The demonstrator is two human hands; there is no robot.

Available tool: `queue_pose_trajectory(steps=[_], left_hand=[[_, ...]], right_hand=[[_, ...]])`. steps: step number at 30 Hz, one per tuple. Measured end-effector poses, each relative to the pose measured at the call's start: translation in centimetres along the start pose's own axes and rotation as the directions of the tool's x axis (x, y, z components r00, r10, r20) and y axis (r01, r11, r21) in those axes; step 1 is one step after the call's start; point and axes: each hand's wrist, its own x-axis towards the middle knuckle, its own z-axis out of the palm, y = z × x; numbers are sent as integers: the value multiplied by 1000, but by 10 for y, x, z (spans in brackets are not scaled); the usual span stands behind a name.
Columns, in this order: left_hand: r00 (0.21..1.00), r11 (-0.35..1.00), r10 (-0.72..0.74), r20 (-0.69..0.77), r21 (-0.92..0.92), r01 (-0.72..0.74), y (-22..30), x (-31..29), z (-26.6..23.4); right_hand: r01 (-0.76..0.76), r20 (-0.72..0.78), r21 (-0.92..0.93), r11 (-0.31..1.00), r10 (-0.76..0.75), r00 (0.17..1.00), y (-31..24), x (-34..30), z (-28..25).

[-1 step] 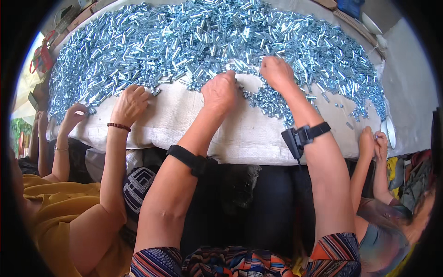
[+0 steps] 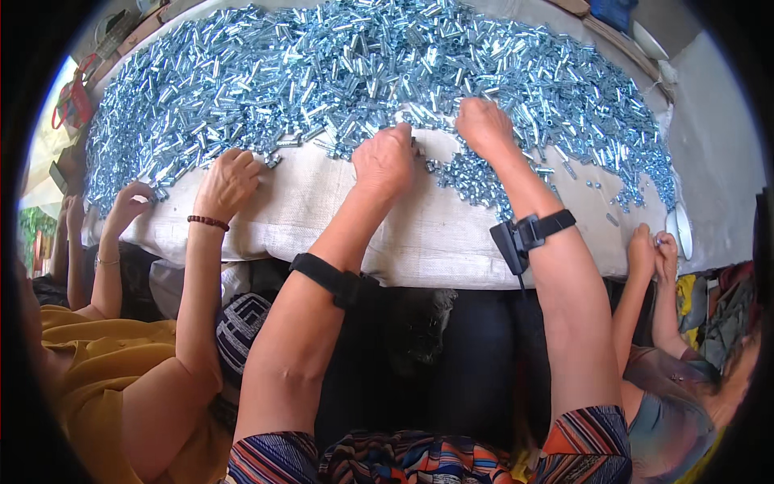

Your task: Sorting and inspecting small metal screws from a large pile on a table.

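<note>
A broad heap of small shiny blue-silver metal sleeves (image 2: 347, 64) covers the far part of a table spread with pale woven cloth (image 2: 314, 202). My left hand (image 2: 384, 160) is closed at the heap's near edge, fingers curled under; a dark bit shows beside its knuckles, but what it grips is hidden. Further right, my right hand (image 2: 484, 127) is closed too, bent down at the edge of the heap, its fingertips out of sight. Below it lies a smaller pile of short nut-like metal pieces (image 2: 472, 176). Black straps circle both my forearms.
At left, a person in mustard clothing has a hand (image 2: 228, 184) at the heap's edge, with another person's hand (image 2: 129, 206) beyond. Another person's hands (image 2: 651, 250) are at the right, by a white bowl (image 2: 684, 230). Loose pieces lie scattered on the right cloth.
</note>
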Motion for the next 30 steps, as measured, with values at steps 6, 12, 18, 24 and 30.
queue_pose_trajectory(steps=[6, 12, 18, 24, 30], left_hand=[[1000, 1000, -7, 29, 25, 6, -3, 1, -6], [999, 956, -31, -20, -291, 24, -13, -17, -21], [950, 481, -53, 308, -826, 294, -6, -60, -42], [919, 284, 56, 391, -888, 361, 14, -107, -58], [884, 213, 118, 453, -881, 423, 20, -134, -63]], right_hand=[[-214, 203, -32, 976, 216, 955, -11, 11, -2], [-130, 55, 223, 966, 121, 991, -13, -41, -22], [-168, 207, 812, 558, -7, 978, -17, -126, -36], [-273, 285, 944, 185, -41, 958, -26, -192, -57], [-300, 307, 944, 137, -35, 951, -24, -219, -68]])
